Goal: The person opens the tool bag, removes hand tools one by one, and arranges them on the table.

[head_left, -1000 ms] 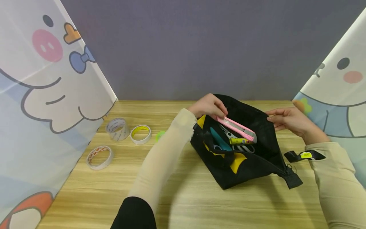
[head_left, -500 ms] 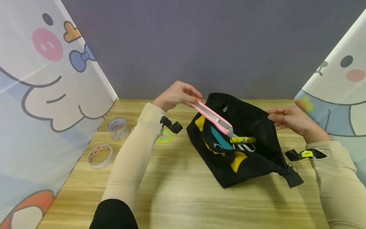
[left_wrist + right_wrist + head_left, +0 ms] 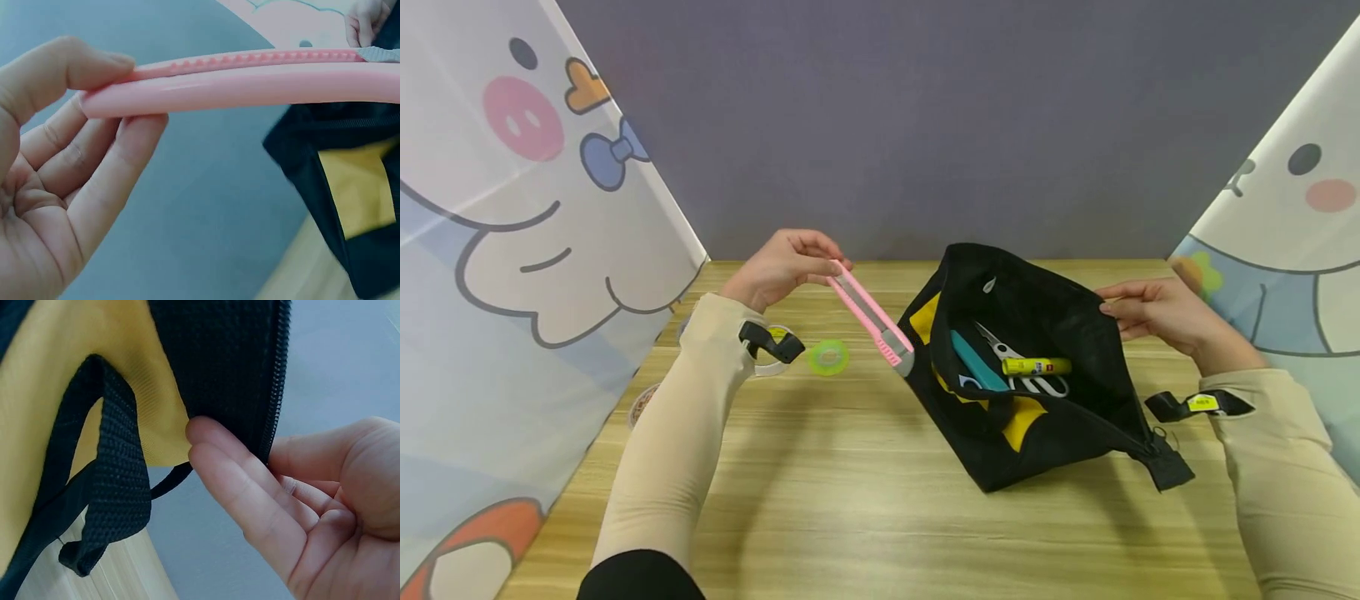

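A pink utility knife [image 3: 871, 317] with a grey tip hangs slanted at the left of a black and yellow zip bag [image 3: 1052, 442]. My left hand [image 3: 790, 265] pinches its upper end between thumb and fingers. In the left wrist view the knife [image 3: 250, 84] runs sideways from the fingertips. My right hand [image 3: 1165, 317] pinches the bag's right rim, thumb on one side and fingers on the other, next to the zipper [image 3: 279, 375]. Inside the open bag lie scissors [image 3: 997, 342], a yellow tube [image 3: 1037, 367] and a teal long object [image 3: 977, 361].
A green tape roll [image 3: 829, 357] lies on the wooden table [image 3: 880, 517] left of the bag. Other tape rolls are partly hidden behind my left arm, one with a white rim [image 3: 772, 369]. A grey panel [image 3: 880, 125] stands along the table's back edge.
The left hand has lifted the pink utility knife out of the bag and carried it left. The knife now tilts more steeply. My right hand stays at the bag's rim.
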`<state>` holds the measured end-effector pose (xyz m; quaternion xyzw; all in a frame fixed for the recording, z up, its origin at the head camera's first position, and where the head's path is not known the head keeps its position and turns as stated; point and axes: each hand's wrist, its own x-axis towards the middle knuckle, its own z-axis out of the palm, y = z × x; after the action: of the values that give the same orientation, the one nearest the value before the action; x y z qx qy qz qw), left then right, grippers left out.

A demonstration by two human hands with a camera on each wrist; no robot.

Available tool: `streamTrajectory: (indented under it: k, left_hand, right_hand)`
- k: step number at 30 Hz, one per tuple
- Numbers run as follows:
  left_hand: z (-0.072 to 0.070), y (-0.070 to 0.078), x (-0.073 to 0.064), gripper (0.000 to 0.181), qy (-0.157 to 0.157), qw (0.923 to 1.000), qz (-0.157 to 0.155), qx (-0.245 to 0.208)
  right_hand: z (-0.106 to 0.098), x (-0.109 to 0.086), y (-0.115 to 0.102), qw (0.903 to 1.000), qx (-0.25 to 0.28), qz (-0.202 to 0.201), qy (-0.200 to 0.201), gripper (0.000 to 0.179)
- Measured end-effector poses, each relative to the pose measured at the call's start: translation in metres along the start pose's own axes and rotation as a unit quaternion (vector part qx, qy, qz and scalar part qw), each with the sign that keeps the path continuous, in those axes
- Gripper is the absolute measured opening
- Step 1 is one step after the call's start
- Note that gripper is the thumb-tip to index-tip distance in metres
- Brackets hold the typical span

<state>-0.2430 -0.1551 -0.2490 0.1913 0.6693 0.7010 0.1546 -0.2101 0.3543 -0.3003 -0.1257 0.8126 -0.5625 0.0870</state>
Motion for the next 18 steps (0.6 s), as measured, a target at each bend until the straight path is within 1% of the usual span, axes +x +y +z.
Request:
streamTrajectory:
  k: [5, 11, 15, 18]
  left_hand:
    - [-0.023, -0.014, -0.021, 0.037, 0.003, 0.9994, -0.03, 0.018]
    - [-0.047, -0.03, -0.047, 0.035, -0.012, 0.9966, -0.067, 0.045]
    - [-0.065, -0.041, -0.063, 0.03, -0.037, 0.9937, -0.081, 0.067]
    - [-0.08, -0.051, -0.076, 0.026, -0.068, 0.9902, -0.09, 0.082]
  right_hand:
    - [0.001, -0.001, 0.0, 1.0, 0.0, 0.0, 0.004, 0.048]
    - [0.002, -0.002, -0.001, 1.0, -0.001, 0.0, 0.008, 0.048]
    - [0.003, -0.003, -0.001, 1.0, 0.002, 0.002, 0.009, 0.048]
    - [0.003, -0.003, -0.002, 0.9999, 0.002, 0.005, 0.01, 0.048]
